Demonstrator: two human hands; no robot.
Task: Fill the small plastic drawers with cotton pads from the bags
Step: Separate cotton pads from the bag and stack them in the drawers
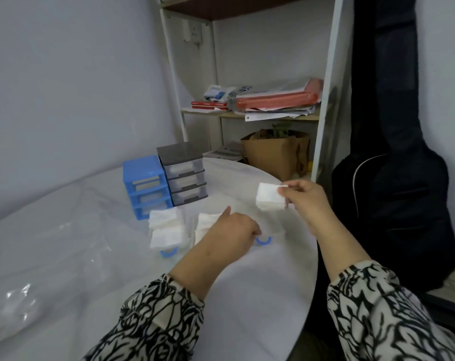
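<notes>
Toward the far edge of the round white tabletop [260, 282] stand two small plastic drawer units, a blue one [146, 186] and a grey one [183, 171] just beside it. The grey unit's three clear drawers sit in place and seem to hold white pads. The blue frame shows at least two empty slots, so its drawers are out.

Nearer the middle of the tabletop, two clear pulled-out drawers with blue handles lie side by side. The left-hand drawer [167, 231] is heaped with white square cotton pads. The second drawer [204, 226] also holds pads, and the left hand [230, 231] rests over it, fingers curled, forefinger pointing forward; whether it grips anything I cannot tell.

The right hand [306, 201] pinches a stack of white cotton pads [270, 196] between thumb and fingertips, held above the tabletop near its right edge.

Crumpled clear plastic bags [38, 256] lie along the left edge.

The work looks well advanced: remaining are placing this stack and sliding the blue drawers home.
</notes>
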